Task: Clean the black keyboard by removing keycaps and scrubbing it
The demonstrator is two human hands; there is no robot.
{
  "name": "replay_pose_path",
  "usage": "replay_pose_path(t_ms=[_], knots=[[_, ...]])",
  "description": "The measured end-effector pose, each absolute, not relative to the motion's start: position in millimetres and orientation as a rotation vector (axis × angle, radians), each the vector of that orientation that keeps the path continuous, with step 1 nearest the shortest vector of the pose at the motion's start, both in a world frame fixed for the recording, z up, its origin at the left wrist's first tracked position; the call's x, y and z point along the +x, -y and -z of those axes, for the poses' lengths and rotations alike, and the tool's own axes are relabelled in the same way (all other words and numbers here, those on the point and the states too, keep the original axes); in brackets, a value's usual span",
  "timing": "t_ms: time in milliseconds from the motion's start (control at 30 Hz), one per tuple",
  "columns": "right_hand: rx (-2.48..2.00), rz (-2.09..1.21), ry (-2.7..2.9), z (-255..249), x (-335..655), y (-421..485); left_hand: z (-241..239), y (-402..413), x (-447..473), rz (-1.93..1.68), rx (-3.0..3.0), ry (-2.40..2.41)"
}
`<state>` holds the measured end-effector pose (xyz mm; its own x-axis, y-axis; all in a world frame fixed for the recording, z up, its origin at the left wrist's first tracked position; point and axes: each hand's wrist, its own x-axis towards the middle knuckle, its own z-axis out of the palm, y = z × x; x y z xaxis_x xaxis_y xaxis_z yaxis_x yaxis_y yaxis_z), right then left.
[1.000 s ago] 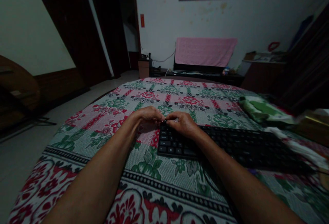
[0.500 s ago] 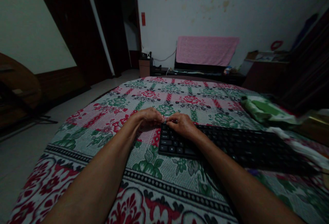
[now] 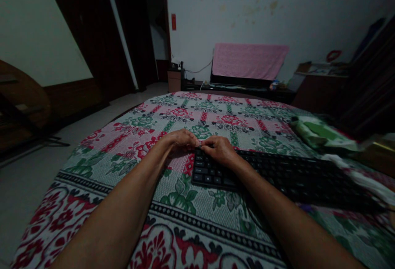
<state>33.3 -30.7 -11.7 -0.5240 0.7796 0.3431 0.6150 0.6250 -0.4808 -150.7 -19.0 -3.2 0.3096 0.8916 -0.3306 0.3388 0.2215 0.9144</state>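
A black keyboard [image 3: 298, 176] lies on a patterned cloth [image 3: 179, 201], its left end in front of me. At its upper left corner my left hand [image 3: 182, 140] is closed, with thumb and fingertips pinched together. Just right of it, my right hand [image 3: 219, 150] rests over the keyboard's left part, its thumb and forefinger also pinched. The fingertips of both hands nearly meet over the corner keys. Whatever is between them is too small and dark to make out. My right forearm crosses over and hides part of the keys.
A green and white packet [image 3: 324, 133] lies beyond the keyboard on the right, near crumpled white material [image 3: 367, 180] and a box [image 3: 381, 151]. A pink towel [image 3: 249, 61] covers something by the far wall. Floor shows at the left.
The view has shifted slightly, so the scene sits a little further right. Both hands keep almost the same pinched pose at the keyboard corner.
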Motion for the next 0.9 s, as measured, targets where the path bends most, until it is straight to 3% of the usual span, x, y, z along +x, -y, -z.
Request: replay_pose_path(t_ms=[900], knots=[[-1.202,-0.41,2.275,12.4,27.6,29.3,3.9,16.7,-147.8,-0.525,1.397,-1.324]])
